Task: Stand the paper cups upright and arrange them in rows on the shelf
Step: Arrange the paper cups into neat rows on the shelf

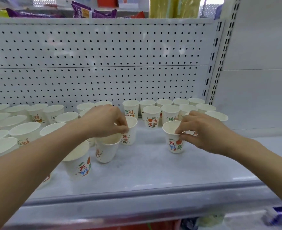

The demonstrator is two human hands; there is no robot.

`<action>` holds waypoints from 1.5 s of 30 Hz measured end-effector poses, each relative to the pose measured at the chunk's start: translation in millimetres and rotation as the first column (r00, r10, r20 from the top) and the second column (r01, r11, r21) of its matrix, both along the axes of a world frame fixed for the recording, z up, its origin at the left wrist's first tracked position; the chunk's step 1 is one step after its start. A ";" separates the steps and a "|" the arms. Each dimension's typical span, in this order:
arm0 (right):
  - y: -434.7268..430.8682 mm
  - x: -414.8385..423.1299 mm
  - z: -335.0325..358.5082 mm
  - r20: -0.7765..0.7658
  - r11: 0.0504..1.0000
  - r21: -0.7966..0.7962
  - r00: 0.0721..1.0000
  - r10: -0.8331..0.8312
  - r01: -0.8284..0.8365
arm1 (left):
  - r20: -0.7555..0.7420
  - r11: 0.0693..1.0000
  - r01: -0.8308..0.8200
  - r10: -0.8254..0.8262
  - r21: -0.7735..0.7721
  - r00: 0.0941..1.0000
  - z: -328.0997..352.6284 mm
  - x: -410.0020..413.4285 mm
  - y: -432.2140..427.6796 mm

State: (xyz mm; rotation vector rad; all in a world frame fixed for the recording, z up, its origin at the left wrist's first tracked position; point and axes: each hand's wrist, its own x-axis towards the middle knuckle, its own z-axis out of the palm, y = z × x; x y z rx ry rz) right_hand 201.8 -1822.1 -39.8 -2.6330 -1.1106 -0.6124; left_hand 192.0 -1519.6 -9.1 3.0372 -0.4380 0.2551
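Many white paper cups with coloured print stand upright on a white shelf (pixel 153 166). My left hand (pixel 103 122) pinches the rim of a paper cup (pixel 131 136) in the middle of the shelf. Just in front of it stands another cup (pixel 106 151), and a larger-looking one (pixel 79 163) is nearer the front left. My right hand (pixel 201 128) pinches the rim of a separate cup (pixel 174 140) at centre right, standing alone. Behind it, several cups form tidy rows (pixel 170 110) against the back right. Several more cups (pixel 25 130) crowd the left side.
A perforated white back panel (pixel 95 63) closes the shelf behind. A slotted upright post (pixel 218 63) bounds it on the right. Snack packets (pixel 90 11) lie on the shelf above. The shelf's front lip (pixel 145 208) runs below my arms.
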 end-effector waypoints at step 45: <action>22.9 44.9 -8.0 0.134 0.994 0.019 0.986 0.100 -0.103 | 0.141 1.000 -0.026 0.025 0.004 0.990 -3.0 72.9 -17.1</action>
